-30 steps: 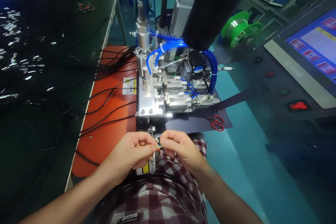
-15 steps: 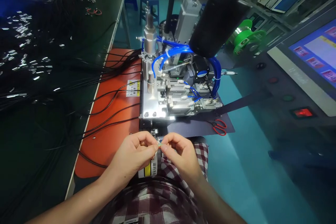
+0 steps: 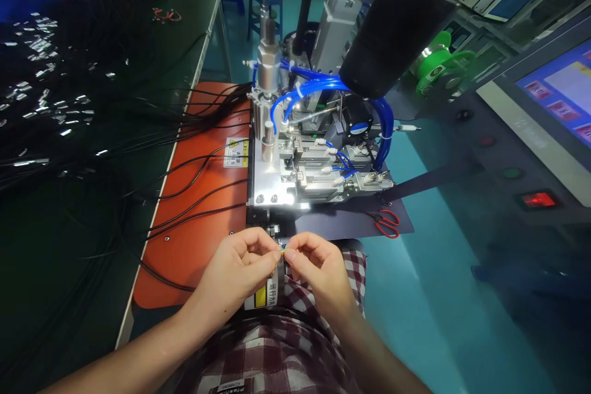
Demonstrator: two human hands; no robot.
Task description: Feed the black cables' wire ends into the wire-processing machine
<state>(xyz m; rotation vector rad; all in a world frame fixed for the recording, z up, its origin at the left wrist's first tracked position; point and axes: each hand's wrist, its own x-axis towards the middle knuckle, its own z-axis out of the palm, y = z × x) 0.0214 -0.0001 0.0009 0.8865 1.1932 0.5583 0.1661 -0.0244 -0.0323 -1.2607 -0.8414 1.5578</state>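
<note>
Thin coloured wires (image 3: 283,251) show between my fingertips, just in front of the machine. My left hand (image 3: 247,263) is closed, its thumb and forefinger pinching the wires from the left. From the right, my right hand (image 3: 318,265) pinches the same wires, its other fingers curled. The two hands' fingertips nearly touch. Past them stands the metal machine (image 3: 272,181) with blue air tubes (image 3: 323,83). Several black cables (image 3: 203,212) run from its left edge across the orange board (image 3: 194,234). The far ends of the pinched wires are hidden by my fingers.
Red-handled scissors (image 3: 386,223) lie on the dark plate right of the machine. A large heap of black cables with shiny ends (image 3: 50,74) covers the left table. A control panel with a screen (image 3: 558,95) and a green spool (image 3: 443,64) stand to the right. A black cylinder (image 3: 392,37) hangs overhead.
My fingertips have drawn slightly apart, so a little more of the wires shows between them. The view has shifted slightly. Both hands keep their pinch.
</note>
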